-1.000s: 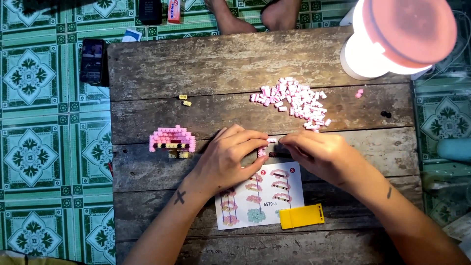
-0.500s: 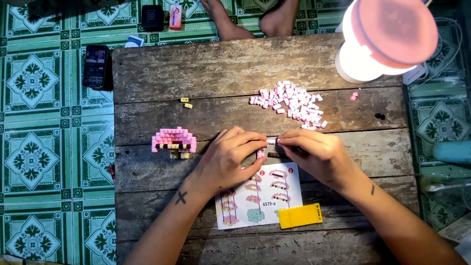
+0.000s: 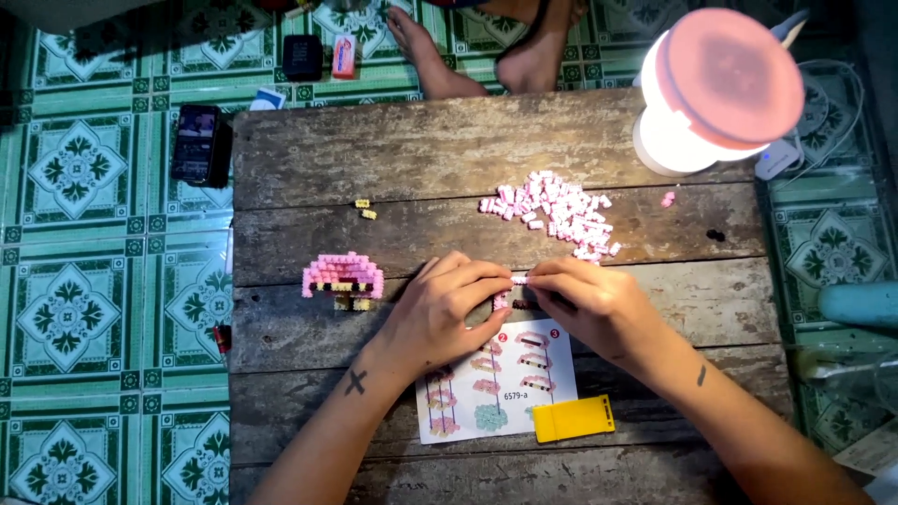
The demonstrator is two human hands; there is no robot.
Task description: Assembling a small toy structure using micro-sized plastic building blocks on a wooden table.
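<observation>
**Both hands pinched a small brick piece**

The left hand (image 3: 447, 309) and right hand (image 3: 591, 304) met fingertip to fingertip, pinching a tiny pink-and-white brick piece (image 3: 516, 283) just above the printed instruction sheet (image 3: 496, 383). Beyond it lay a loose pile of pink bricks (image 3: 557, 213); left sat a studded pink model (image 3: 342, 279), all on rough wooden planks (image 3: 449, 150).

Lit lamp (image 3: 720, 93), phone (image 3: 198, 143), yellow tool (image 3: 573, 418)

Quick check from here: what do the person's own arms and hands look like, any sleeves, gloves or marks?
Both forearms are bare, no sleeves or gloves. The left hand has a small dark cross mark on its forearm near the wrist; the right hand has a short dark line mark on its forearm. No rings visible.
</observation>
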